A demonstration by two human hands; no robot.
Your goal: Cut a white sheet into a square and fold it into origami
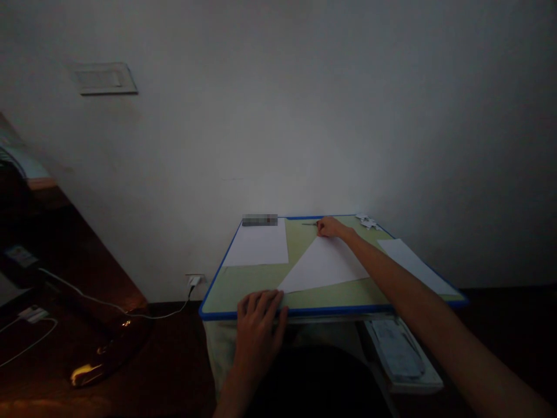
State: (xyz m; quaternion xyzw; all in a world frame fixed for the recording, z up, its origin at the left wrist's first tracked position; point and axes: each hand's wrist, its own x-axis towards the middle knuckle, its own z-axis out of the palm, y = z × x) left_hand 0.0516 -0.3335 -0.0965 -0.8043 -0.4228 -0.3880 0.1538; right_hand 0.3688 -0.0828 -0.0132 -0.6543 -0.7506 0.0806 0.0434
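Observation:
A small green table (256, 287) with a blue rim stands against a white wall. My left hand (259, 319) lies flat on its near edge, fingers spread, touching the corner of a white triangular folded paper (324, 264). My right hand (331, 227) reaches to the far edge, fingers closed round a thin dark tool (310, 224) that lies on the tabletop; I cannot make out what the tool is. A flat white sheet (259, 244) lies at the far left of the table.
Another white sheet (415, 264) lies at the right edge, and small white paper pieces (368, 221) sit at the far right corner. A tray (398, 351) hangs under the table. A dark wooden desk (65, 290) with white cables stands at left.

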